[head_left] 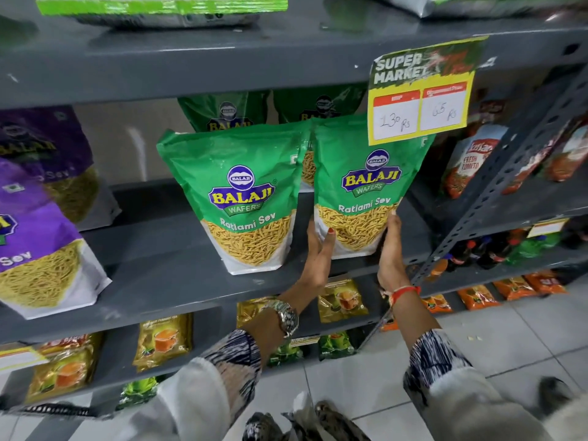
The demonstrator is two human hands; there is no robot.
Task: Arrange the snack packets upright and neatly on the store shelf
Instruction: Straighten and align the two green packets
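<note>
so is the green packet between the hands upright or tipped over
Upright, leaning slightly: the right green packet stands on its base on the shelf, label readable, left hand and right hand at its lower sides.

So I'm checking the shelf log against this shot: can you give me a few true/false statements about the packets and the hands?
1. Both hands hold the right green Ratlami Sev packet, left hand and right hand on its lower sides. True.
2. The left green Ratlami Sev packet lies flat on the shelf. False: it stands upright on its base.
3. The purple Sev packets are at the left end of the same shelf. True.
4. The price tag hangs below the green packets. False: it hangs from the shelf edge above, overlapping the held packet's top right corner.
5. The wristwatch is on the right wrist. False: it is on the left; the right wears a red thread band.
</note>
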